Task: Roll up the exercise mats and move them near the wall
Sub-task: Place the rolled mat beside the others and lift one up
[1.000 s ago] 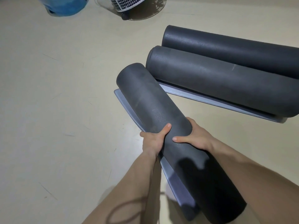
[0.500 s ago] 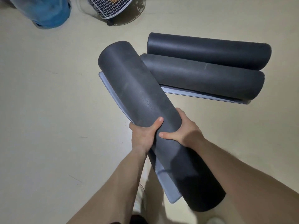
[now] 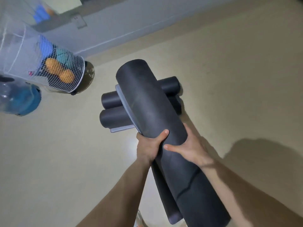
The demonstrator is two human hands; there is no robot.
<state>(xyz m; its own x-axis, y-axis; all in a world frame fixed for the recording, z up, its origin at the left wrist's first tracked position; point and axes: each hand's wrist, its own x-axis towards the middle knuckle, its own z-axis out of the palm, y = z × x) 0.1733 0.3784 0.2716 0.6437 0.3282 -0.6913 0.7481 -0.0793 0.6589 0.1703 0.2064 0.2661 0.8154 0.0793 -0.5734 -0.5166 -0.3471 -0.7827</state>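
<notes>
Floor (image 3: 65,161): pale beige, bare, with a dark shadow at right. Wall (image 3: 131,27): grey, runs across the top of the view and carries a socket plate (image 3: 81,22).

Held mat (image 3: 147,104): dark grey, rolled into a thick cylinder, lifted clear of the floor and tilted, its far end pointing up towards the wall. Its outer layer stands loose along the left side, showing a lighter grey face.

Two rolled mats lie on the floor under the held mat's far end, side by side and touching: far mat (image 3: 109,99) and near mat (image 3: 113,118). They are near the wall but apart from it, and a loose grey flap shows under the near one.

Mesh basket (image 3: 65,76): white wire, at left, holding orange and blue items. Blue water jug (image 3: 21,102): just beside it, at the left edge.

Left hand (image 3: 147,146) grips the held mat from the left, thumb laid over the top. Right hand (image 3: 191,148) grips from the right, thumb across the front. Both sets of fingers curl behind the roll, hidden.
</notes>
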